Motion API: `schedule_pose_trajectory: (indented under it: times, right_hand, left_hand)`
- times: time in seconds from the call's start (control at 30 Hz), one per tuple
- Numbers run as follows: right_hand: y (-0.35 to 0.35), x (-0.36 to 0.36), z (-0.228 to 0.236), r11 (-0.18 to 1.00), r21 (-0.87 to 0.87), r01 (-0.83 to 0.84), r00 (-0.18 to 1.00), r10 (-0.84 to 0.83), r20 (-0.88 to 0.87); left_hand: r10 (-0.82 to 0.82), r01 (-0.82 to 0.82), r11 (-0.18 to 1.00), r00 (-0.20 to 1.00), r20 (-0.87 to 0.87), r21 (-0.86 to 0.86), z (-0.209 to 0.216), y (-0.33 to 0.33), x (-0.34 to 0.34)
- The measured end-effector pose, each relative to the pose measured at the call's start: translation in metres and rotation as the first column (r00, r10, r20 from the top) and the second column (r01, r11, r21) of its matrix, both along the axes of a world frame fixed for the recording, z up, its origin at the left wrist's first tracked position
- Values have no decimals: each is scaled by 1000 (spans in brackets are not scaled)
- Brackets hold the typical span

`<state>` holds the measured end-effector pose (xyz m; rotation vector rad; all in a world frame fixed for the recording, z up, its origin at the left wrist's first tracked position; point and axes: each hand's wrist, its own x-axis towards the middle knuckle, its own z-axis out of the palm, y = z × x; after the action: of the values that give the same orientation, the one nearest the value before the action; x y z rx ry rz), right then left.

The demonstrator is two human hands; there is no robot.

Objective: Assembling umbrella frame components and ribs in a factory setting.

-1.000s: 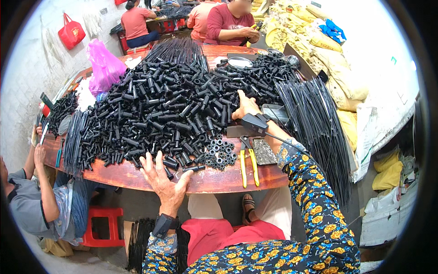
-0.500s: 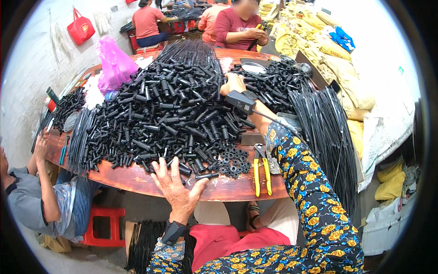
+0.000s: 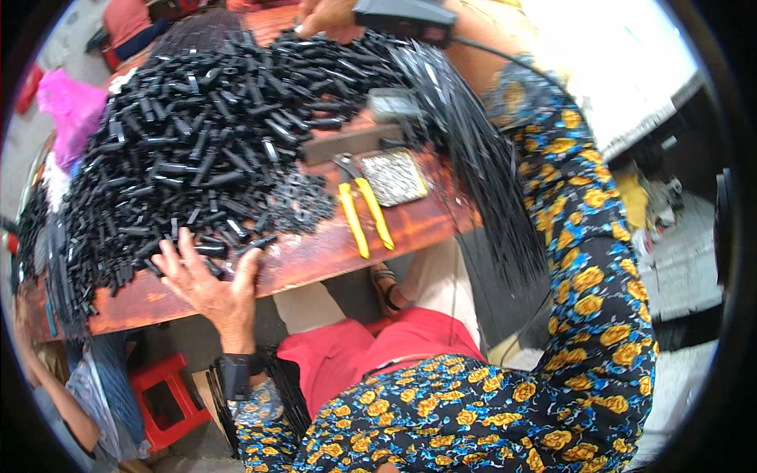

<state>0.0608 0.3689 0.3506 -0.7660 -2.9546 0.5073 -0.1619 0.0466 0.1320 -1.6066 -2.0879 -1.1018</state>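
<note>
My left hand [image 3: 211, 296] lies with fingers spread at the table's near edge, its fingertips by the heap of black plastic tubes [image 3: 189, 142]. One loose tube [image 3: 258, 243] lies by its thumb. At the far side of the heap my right hand [image 3: 327, 14] reaches out, partly cut off by the top of the view. Its fingers look curled together; what they hold, if anything, cannot be made out. A pile of small black rings [image 3: 300, 203] sits right of my left hand. Beside it are yellow-handled pliers [image 3: 362, 206] and a shallow tray of small metal pieces [image 3: 422, 178].
Long black strips [image 3: 481, 165] hang over the table's right side. A clear box [image 3: 394, 104] and a dark bar [image 3: 352, 142] lie behind the pliers. At left are a pink plastic bag [image 3: 71, 114], a red stool [image 3: 167, 400] and another person's arm [image 3: 59, 398].
The view has swung, so the table sits farther left and higher. My right arm has reached farther out, across the strips. My left hand stays spread at the table edge.
</note>
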Motion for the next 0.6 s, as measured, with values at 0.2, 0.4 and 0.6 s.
schedule_pose_trajectory:
  times: [0.2,0.4,0.6]
  right_hand:
    - [-155,156,26,750,140,647,626,-626,464]
    - [-262,249,-43,623,-60,780,574,-675,465]
    - [-310,319,-105,491,-98,866,500,-840,211]
  left_hand:
    - [-100,93,993,991,84,75,-2,11,8]
    - [-673,469,734,594,440,491,18,-54,87]
    - [-2,939,345,-12,1000,13,-53,-44,220]
